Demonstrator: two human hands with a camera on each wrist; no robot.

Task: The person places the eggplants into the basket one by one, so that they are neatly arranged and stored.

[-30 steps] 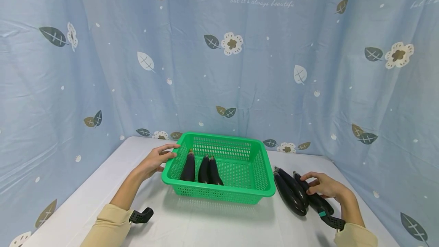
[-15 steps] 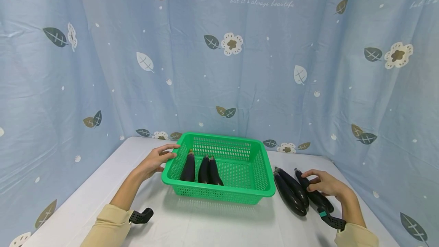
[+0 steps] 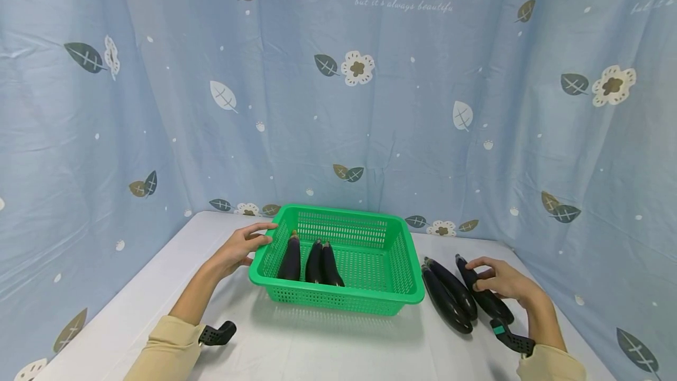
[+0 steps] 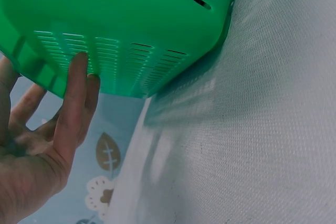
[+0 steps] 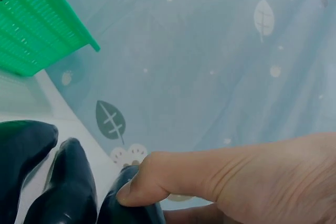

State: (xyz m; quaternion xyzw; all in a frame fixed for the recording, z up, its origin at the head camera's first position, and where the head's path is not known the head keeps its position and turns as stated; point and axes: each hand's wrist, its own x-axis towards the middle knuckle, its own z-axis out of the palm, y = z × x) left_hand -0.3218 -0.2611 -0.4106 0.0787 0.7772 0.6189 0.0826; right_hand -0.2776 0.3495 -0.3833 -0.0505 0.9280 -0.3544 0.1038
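My left hand (image 3: 240,249) holds the left rim of a green plastic basket (image 3: 338,296). Some fingertips lie on the rim, while other fingers touch the outer wall (image 4: 121,61) under it. Inside the basket lie three dark eggplants (image 3: 290,258), towards its left half. To the right, my right hand (image 3: 505,281) grips an eggplant (image 3: 492,304) on the table, with the thumb (image 5: 142,182) pressed on its side. Two more eggplants (image 3: 446,301) lie side by side just left of that one. In the right wrist view the far side of the grip is hidden.
A white cloth (image 3: 328,346) covers the table. Behind and at both sides hangs a blue curtain (image 3: 296,134) with leaf and flower prints. Each wrist carries a small black camera mount (image 3: 218,333).
The eggplant in my right hand has shifted slightly, its stem end sliding away from me and right. My left hand and the basket have stayed in place.
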